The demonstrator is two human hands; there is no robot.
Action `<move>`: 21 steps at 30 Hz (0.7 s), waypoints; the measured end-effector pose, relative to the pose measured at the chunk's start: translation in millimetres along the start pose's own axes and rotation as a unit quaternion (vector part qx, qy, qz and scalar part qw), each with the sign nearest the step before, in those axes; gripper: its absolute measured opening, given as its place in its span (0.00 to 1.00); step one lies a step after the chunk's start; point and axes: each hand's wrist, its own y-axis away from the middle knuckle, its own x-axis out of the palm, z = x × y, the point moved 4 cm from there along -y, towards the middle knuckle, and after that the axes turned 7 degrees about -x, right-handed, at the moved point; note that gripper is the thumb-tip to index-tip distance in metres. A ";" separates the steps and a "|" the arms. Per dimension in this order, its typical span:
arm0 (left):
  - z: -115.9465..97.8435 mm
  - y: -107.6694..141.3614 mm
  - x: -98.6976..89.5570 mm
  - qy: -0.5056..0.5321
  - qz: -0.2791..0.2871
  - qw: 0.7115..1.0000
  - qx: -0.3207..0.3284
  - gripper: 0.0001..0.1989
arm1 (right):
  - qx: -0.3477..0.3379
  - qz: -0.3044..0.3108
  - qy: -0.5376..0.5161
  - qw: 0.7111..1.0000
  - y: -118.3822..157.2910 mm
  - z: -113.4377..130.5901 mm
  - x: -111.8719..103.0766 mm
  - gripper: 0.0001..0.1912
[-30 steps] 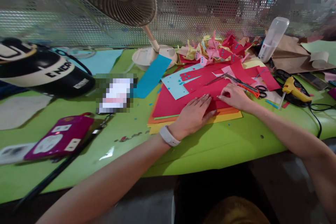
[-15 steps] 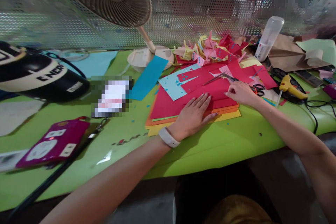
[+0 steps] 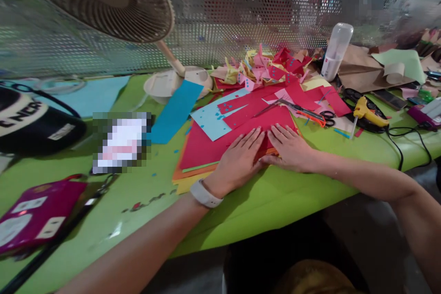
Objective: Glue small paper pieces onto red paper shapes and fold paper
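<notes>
My left hand (image 3: 237, 161) lies flat on the stack of coloured paper, its fingers stretched out over the red sheet (image 3: 203, 149). Beside it, my right hand (image 3: 291, 149) also rests flat on the red paper, fingers extended, and the two thumbs meet or nearly meet. Orange and yellow sheets (image 3: 184, 187) show under the red one. Beyond the hands lie a light blue sheet (image 3: 212, 124) with small blue scraps, a pair of scissors (image 3: 327, 117) and an orange utility knife (image 3: 312, 115). Neither hand holds anything that I can see.
Folded paper pieces (image 3: 265, 66) are heaped behind the stack. A yellow glue gun (image 3: 368, 112) and a clear bottle (image 3: 337, 50) stand to the right. A fan (image 3: 177, 80), a blue strip (image 3: 177, 112), a phone (image 3: 120, 142) and a purple power strip (image 3: 41, 211) are on the left.
My right hand has come down from near the scissors and knife and now lies flat beside my left hand. The left hand stays on the paper. The view has shifted right.
</notes>
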 end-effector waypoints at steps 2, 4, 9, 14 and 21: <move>1.5 0.9 1.1 -0.007 0.002 1.000 0.002 0.36 | 0.002 0.009 0.006 1.000 0.3 0.9 0.9 0.47; 2.2 1.9 1.8 -0.007 -0.002 1.000 0.006 0.36 | 0.000 0.008 0.009 1.000 0.2 -0.1 -0.8 0.47; 4.3 3.5 3.7 0.004 -0.024 1.000 0.012 0.37 | -0.003 -0.007 0.006 1.000 -0.3 -0.9 -3.6 0.45; 5.3 3.7 4.3 0.008 -0.032 0.999 0.020 0.35 | 0.003 -0.002 0.002 1.000 -0.2 0.5 -3.9 0.44; 1.0 1.9 0.9 0.010 -0.008 1.000 0.002 0.37 | -0.013 0.011 0.015 1.000 2.0 0.2 -5.0 0.45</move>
